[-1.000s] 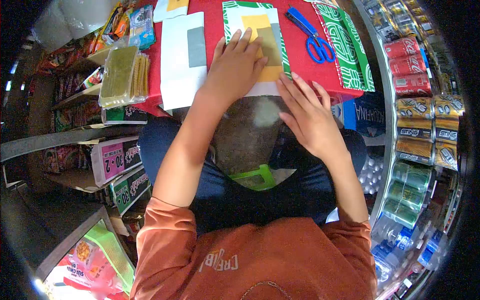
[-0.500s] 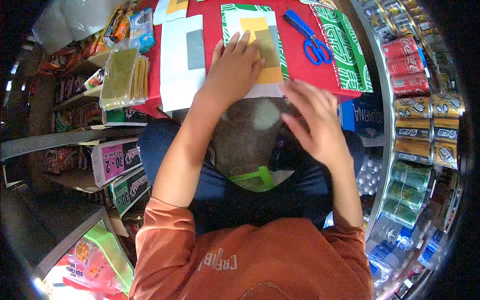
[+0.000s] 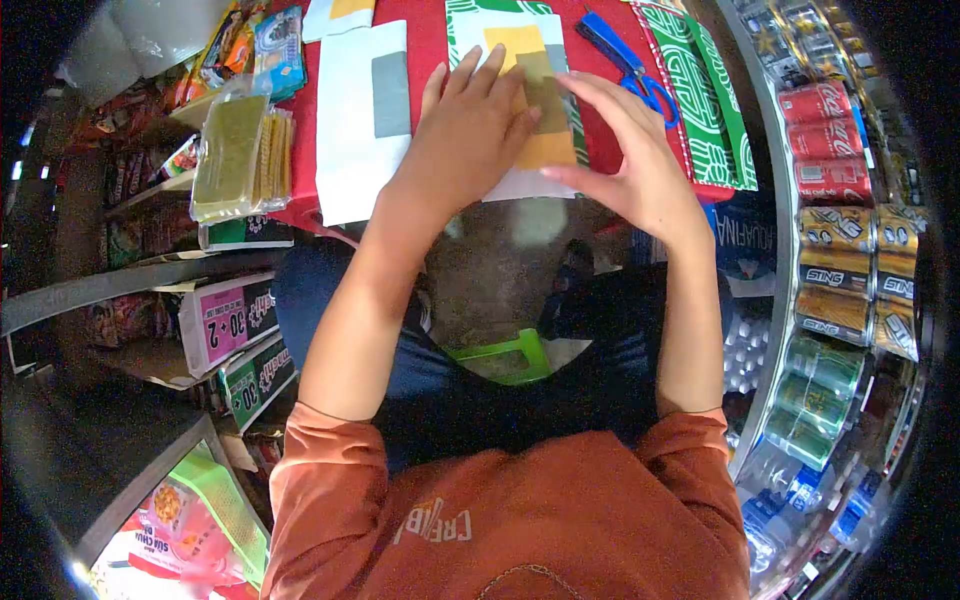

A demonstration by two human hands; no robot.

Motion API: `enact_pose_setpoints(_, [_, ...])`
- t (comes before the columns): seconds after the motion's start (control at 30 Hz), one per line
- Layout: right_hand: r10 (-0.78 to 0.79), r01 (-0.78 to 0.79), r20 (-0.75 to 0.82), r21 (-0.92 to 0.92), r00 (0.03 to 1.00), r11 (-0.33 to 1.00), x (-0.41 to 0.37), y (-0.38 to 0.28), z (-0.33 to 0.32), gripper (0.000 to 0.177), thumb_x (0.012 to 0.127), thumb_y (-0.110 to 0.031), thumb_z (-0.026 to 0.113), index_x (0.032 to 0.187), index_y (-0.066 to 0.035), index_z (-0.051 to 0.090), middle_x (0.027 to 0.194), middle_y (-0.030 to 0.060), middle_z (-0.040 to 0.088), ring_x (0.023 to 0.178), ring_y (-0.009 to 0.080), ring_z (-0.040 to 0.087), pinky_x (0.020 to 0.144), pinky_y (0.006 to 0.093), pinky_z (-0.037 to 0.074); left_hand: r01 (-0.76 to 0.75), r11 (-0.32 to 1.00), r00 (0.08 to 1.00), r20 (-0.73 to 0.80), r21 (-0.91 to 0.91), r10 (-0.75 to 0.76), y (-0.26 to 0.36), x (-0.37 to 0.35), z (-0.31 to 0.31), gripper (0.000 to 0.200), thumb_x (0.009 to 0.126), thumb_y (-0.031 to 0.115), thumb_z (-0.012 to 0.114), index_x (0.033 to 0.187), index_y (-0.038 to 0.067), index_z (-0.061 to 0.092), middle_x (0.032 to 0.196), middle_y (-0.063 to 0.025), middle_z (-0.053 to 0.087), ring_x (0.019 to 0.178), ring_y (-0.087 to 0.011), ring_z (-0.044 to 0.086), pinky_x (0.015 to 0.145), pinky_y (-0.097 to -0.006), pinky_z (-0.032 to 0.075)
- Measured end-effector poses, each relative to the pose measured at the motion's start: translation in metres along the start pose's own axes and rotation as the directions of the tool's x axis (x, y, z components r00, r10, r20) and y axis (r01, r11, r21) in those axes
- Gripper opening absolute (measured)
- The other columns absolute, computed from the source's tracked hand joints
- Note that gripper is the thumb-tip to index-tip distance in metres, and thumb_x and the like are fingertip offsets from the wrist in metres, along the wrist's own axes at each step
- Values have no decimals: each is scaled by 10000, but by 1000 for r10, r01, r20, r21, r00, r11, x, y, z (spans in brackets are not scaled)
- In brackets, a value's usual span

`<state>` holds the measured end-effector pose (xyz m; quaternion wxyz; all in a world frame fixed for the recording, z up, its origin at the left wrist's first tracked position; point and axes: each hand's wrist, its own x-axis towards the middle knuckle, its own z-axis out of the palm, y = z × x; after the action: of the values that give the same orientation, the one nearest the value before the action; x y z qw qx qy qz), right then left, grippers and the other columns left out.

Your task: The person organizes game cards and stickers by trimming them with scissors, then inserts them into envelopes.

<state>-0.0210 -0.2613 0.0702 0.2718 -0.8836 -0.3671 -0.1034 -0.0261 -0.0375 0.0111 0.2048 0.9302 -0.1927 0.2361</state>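
Observation:
My left hand lies flat with fingers spread on a white sheet. Under its fingertips is a yellow paper strip, partly overlapped by a darker olive patch. At the strip's right side is my right hand, open, with its thumb at the lower end and fingertips by the upper right edge. Beneath the white sheet shows green-and-white patterned paper. Blue scissors lie just beyond the right hand, which overlaps their handles. Another white sheet with a grey rectangle lies left.
A red cloth covers the table; more green patterned paper lies at its right. A clear pack of flat yellowish pieces sits at the left edge. Shelves of snacks stand left, drink cans right. Below is a green plastic piece.
My right hand has moved up and left from the table's front edge to the side of the yellow strip. My left hand stays pressed on the sheet.

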Motion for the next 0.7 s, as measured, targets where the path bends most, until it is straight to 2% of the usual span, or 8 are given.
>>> enact_pose_setpoints(0.07, [-16,19,84,-26,996,999,-1,-8,-1,950,700,-461,905,1502,-142,508,1508,177,510,1413,374,454,1162,503,329,0,1000,1000,16,-13,0,0,2,-5,471,1039,350,528,1382,29,567,1520,-234,487,1445,-403,415,1195,-571,282])
enact_pose_setpoints(0.13, [-28,34,100,-58,995,998,-4,-9,3,967,687,-459,907,1509,-148,502,1523,180,489,1426,381,435,1168,508,318,10,1000,999,53,-17,-9,-1,1,-8,502,1040,334,539,1452,47,522,1562,-221,444,1461,-408,392,1208,-552,271])
enact_pose_setpoints(0.2, [-24,30,119,-45,993,999,-6,-12,9,988,679,-470,901,1521,-156,491,1548,184,457,1446,394,400,1175,514,303,9,1000,998,55,-1,-9,-4,0,-7,494,1035,319,547,1447,48,527,1554,-228,451,1462,-407,393,1212,-536,273])
enact_pose_setpoints(0.5, [-53,55,30,-68,998,996,-1,-18,13,955,730,-543,856,1517,-146,490,1536,185,472,1433,397,417,1163,513,312,-1,997,998,-68,-72,-4,-15,8,-16,440,1009,250,605,1393,35,581,1429,-248,568,1363,-418,508,1168,-482,369])
enact_pose_setpoints(0.63, [-39,37,-25,-65,999,997,1,-21,16,888,774,-522,839,1492,-122,503,1502,175,502,1403,378,452,1144,503,325,38,981,994,-91,-191,-56,-12,9,-28,412,998,232,636,1352,22,612,1389,-252,593,1327,-423,536,1132,-466,420])
enact_pose_setpoints(0.7, [-50,48,-38,-62,998,997,3,-24,16,838,806,-494,825,1482,-115,508,1476,167,523,1383,366,473,1130,493,336,19,978,986,-155,-210,-53,-12,9,-33,386,986,213,651,1315,12,631,1349,-242,621,1284,-415,570,1092,-452,456])
